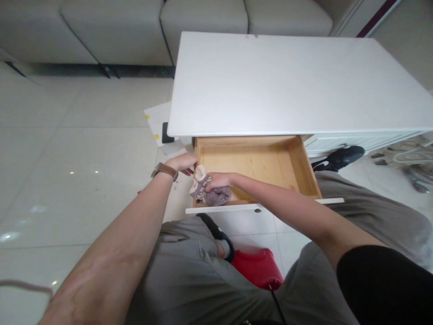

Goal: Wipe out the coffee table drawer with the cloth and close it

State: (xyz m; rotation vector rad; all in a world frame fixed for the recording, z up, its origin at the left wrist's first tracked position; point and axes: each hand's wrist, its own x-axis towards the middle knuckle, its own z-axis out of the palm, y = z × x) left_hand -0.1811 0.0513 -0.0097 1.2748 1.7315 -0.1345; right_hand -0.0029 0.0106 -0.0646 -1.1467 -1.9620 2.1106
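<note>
One knitted sock bundle (218,197), mottled purple-grey with a cream pattern, sits at the front left corner of the pulled-out drawer (250,158), close against the inside of its white front panel (230,208). Its long axis runs aslant: the pale end points away from the person, up toward the drawer's left wall, and the darker end comes back toward the panel. The right hand (220,179) is the nearer of the two, touching the bundle, its forearm reaching across the drawer from the right. Its thumb lies over the knit, and the fingers seem closed around the far side, though most of them are tucked out of my sight. Just beside the pale end, the left hand (184,162) is at the drawer's left wall, so the bundle lies to the right of those fingers and a little toward the person. They look loosely bent and partly spread, with no sock between them that I can see; whether they grip the wall I cannot tell. A brown-strapped watch (167,170) circles that wrist. Beyond the drawer stretches the white worktop (270,81), with a pale sofa (206,20) behind it, and a red stool (259,266) shows below, between the person's knees.
</note>
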